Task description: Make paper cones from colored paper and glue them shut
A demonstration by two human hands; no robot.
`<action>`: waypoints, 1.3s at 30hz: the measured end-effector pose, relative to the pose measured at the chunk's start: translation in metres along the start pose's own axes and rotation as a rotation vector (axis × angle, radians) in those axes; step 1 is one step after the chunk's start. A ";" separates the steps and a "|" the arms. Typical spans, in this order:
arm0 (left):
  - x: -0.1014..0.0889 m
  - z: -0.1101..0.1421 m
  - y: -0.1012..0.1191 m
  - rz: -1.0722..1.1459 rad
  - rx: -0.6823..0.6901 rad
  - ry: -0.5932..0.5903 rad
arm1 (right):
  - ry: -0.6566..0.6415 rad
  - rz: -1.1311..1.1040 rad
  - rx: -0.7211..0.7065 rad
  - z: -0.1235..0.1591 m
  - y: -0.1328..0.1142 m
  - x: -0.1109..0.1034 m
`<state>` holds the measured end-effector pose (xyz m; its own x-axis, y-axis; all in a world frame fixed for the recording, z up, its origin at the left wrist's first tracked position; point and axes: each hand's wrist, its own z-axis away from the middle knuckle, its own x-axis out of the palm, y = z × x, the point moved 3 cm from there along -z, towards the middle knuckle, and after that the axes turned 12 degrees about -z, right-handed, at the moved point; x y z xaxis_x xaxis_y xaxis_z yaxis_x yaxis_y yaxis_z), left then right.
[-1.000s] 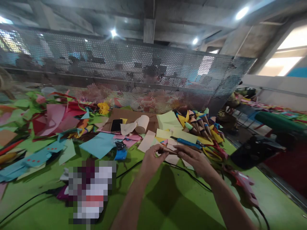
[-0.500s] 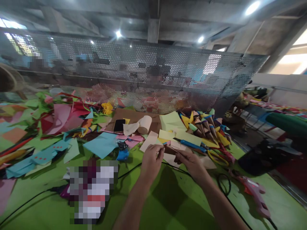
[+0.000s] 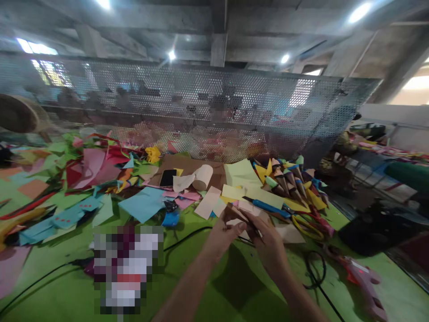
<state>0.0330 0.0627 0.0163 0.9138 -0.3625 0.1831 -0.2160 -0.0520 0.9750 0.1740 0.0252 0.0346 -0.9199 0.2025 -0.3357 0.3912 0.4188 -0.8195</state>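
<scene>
Currently the left hand (image 3: 224, 233) and the right hand (image 3: 267, 232) are both half closed and hold a brown paper (image 3: 233, 213) together, above the middle of the desk (image 3: 187, 273), while the pink glue gun (image 3: 366, 282) lies near its right edge.

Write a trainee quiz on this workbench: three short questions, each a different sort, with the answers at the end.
1. Multiple choice: which of these lies farthest to the person's right?
A) the blue-handled tool
B) the pink glue gun
C) the crumpled yellow paper

2. True or false: the black phone lies to the left of the cream-coloured roll.

3. Fill in the colour: the left hand and the right hand hold a ____ piece between them.

Key: 1. B; 2. true; 3. brown
</scene>
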 end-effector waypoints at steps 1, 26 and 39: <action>0.001 0.001 0.001 0.047 -0.014 0.012 | -0.022 0.061 -0.053 0.002 -0.002 0.002; -0.015 0.001 0.024 -0.298 0.122 0.011 | -0.039 0.038 -0.047 0.004 -0.013 -0.005; -0.007 0.003 0.017 -0.489 0.108 -0.238 | 0.036 -0.113 -0.095 -0.003 -0.008 -0.007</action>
<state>0.0224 0.0617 0.0314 0.8161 -0.4720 -0.3334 0.1685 -0.3575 0.9186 0.1774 0.0234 0.0454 -0.9574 0.1804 -0.2253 0.2873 0.5223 -0.8029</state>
